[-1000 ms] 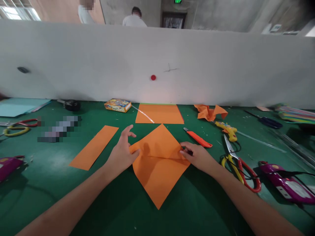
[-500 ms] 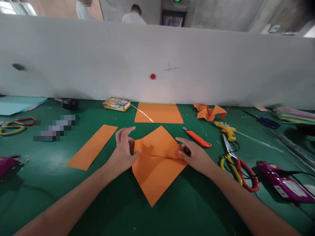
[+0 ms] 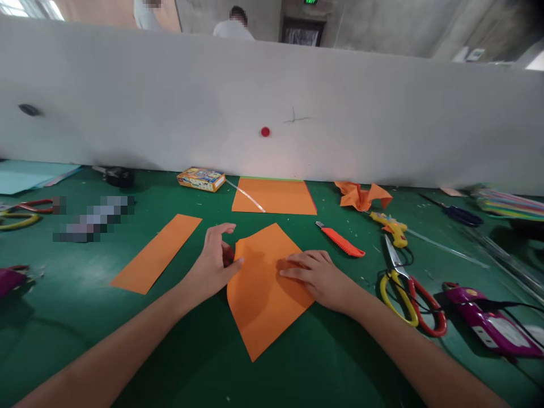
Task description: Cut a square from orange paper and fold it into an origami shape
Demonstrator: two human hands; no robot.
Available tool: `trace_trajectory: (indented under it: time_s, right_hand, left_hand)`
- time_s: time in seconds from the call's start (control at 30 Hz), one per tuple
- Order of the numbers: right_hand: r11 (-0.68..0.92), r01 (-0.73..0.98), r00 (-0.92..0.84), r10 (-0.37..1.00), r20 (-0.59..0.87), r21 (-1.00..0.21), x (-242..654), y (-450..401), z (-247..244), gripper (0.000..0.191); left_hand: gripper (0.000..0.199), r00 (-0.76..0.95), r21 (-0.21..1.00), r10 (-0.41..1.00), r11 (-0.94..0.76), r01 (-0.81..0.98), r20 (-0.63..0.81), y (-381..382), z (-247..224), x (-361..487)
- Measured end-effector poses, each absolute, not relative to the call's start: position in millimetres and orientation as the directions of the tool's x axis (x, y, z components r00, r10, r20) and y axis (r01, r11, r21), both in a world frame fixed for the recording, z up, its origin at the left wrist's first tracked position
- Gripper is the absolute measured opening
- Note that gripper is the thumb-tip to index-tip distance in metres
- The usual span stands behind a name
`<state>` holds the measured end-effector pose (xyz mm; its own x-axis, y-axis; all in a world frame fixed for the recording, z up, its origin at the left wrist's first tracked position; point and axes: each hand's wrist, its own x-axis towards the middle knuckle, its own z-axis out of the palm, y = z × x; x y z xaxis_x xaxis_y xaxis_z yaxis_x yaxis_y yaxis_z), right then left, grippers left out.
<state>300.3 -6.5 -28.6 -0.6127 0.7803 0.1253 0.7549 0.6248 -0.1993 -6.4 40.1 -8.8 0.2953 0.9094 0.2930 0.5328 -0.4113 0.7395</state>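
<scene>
An orange sheet of paper [image 3: 263, 300] lies like a diamond on the green table, one corner pointing toward me, its left edge slightly curled up. My left hand [image 3: 217, 260] is at that left edge, thumb touching the paper and fingers curved apart from it. On the right part of the sheet rests my right hand [image 3: 317, 276], palm down with fingers stretched over the surface. Behind the sheet lie more flat orange sheets [image 3: 276, 195], and an orange strip [image 3: 157, 254] is to the left.
An orange cutter [image 3: 342, 242], a yellow glue gun [image 3: 393, 228], scissors [image 3: 402, 283] and a purple device [image 3: 488, 320] lie to the right. A small box [image 3: 201, 178] and folded orange paper [image 3: 363, 195] are near the white partition [image 3: 170, 102]. Two people are beyond it.
My right hand has moved left from the paper's right corner onto its surface. The crease across the middle no longer shows, and the near corner has shifted slightly left. My left hand has barely moved.
</scene>
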Motion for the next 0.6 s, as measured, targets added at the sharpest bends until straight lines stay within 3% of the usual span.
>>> trace_trajectory:
  time_s: [0.2,0.43,0.6]
  right_hand:
    - [0.581,0.75,-0.582,0.807,0.101,-0.316,305,-6,-22,0.041]
    - [0.569,0.762,-0.574,0.814,0.083,-0.311,304,-8,-18,0.04]
    - [0.566,0.764,-0.574,0.816,0.076,-0.31,305,-8,-19,0.04]
  left_hand:
    - [0.062,0.336,0.767,0.914,-0.379,0.517,0.225,41,-14,-7]
    - [0.057,0.298,0.729,0.937,-0.33,0.599,0.18,41,-4,-10]
    - [0.085,0.298,0.852,0.938,-0.298,0.431,0.177,36,-5,-7]
